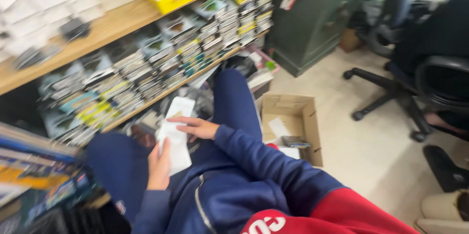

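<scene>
A flat white packet [177,131] lies across my lap, in front of a wooden shelf. My left hand [159,168] grips its near end from below. My right hand [198,127] rests its fingers across the packet's middle, holding it from the right side. Both arms wear dark blue sleeves, and my knees in blue trousers [234,98] rise on either side of the packet. The picture is blurred, so nothing on the packet can be made out.
Wooden shelves [110,28] hold rows of stacked small packs [200,38] and white boxes. An open cardboard box [312,133] with a few items stands on the floor to my right. A black office chair [420,87] and a green cabinet [317,19] stand further right.
</scene>
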